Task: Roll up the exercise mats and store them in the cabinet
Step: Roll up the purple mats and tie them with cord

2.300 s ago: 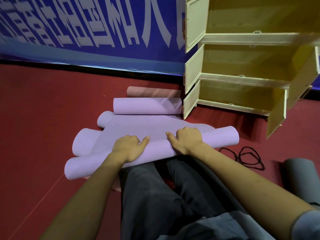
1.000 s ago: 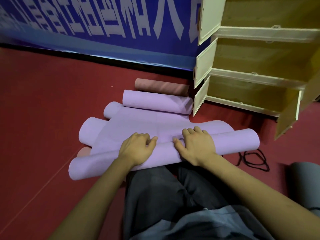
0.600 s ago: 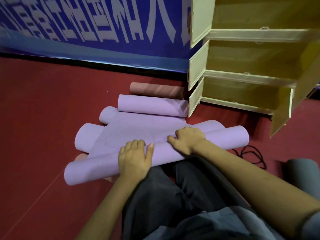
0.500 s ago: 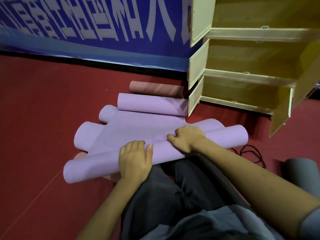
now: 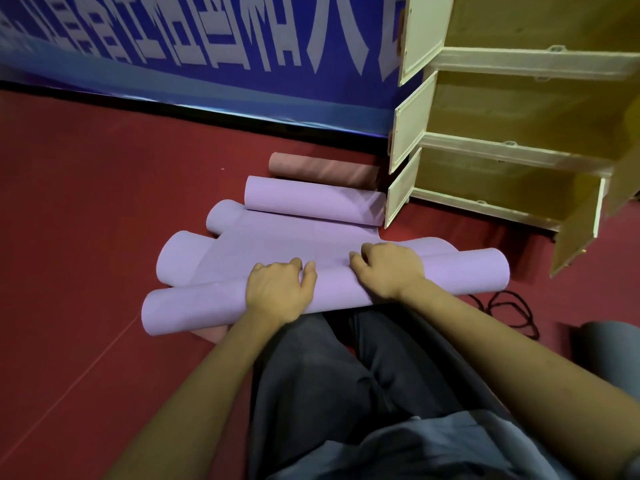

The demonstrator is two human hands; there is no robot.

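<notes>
Kneeling, we gripped the mat's rolled end with the left hand and right hand; cabinet open nearby.

Place: I read this as a gym or staged activity hall, not a home.
Floor: red carpet runs wall to wall.
Wall: a large blue banner with white characters hangs behind.
Equipment: I see several rolled mats lying on the floor.
Storage: a pale wooden cabinet with open doors stands beside them.
</notes>
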